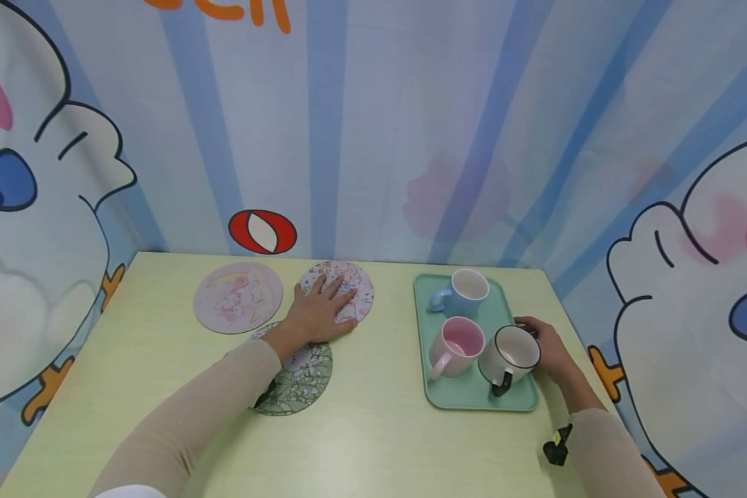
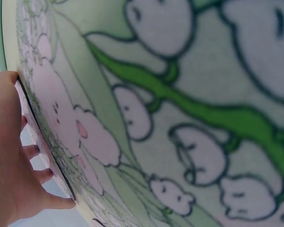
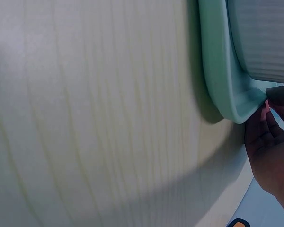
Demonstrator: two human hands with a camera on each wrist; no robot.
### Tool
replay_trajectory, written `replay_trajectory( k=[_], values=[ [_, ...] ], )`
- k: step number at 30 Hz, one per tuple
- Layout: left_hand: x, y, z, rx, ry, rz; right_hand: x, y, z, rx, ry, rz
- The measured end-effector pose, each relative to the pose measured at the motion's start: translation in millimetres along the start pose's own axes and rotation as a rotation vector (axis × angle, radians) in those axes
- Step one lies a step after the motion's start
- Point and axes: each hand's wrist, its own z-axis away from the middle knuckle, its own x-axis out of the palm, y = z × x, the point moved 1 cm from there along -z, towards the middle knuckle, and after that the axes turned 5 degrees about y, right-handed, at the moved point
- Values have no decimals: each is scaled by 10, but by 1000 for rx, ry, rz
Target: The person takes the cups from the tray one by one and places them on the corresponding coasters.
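My left hand (image 1: 321, 312) rests with spread fingers on a round floral mat (image 1: 356, 283) at the back of the table. Below its wrist lies a green round mat (image 1: 301, 387), partly hidden by the sleeve; its rabbit and flower print fills the left wrist view. A pink round mat (image 1: 236, 297) lies to the left. At the right, my right hand (image 1: 550, 349) pinches the right rim of a green tray (image 1: 438, 398), seen closely in the right wrist view. On the tray stand a blue mug (image 1: 463, 301), a pink mug (image 1: 454, 353) and a white mug (image 1: 504, 363) with a black handle.
The pale wood-grain table (image 1: 373, 443) ends at a cartoon-printed curtain (image 1: 373, 138) behind and at both sides. A small black object (image 1: 557, 446) hangs by the right sleeve cuff. The mugs stand close together.
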Motion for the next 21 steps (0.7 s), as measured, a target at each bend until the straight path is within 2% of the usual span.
replay_trajectory(
  k=[8, 21],
  values=[
    [-27, -7, 20, 4, 11, 14, 7, 53, -33, 8, -3, 39],
    [-16, -26, 41, 6, 0, 13, 10, 22, -5, 23, -11, 19]
  ],
)
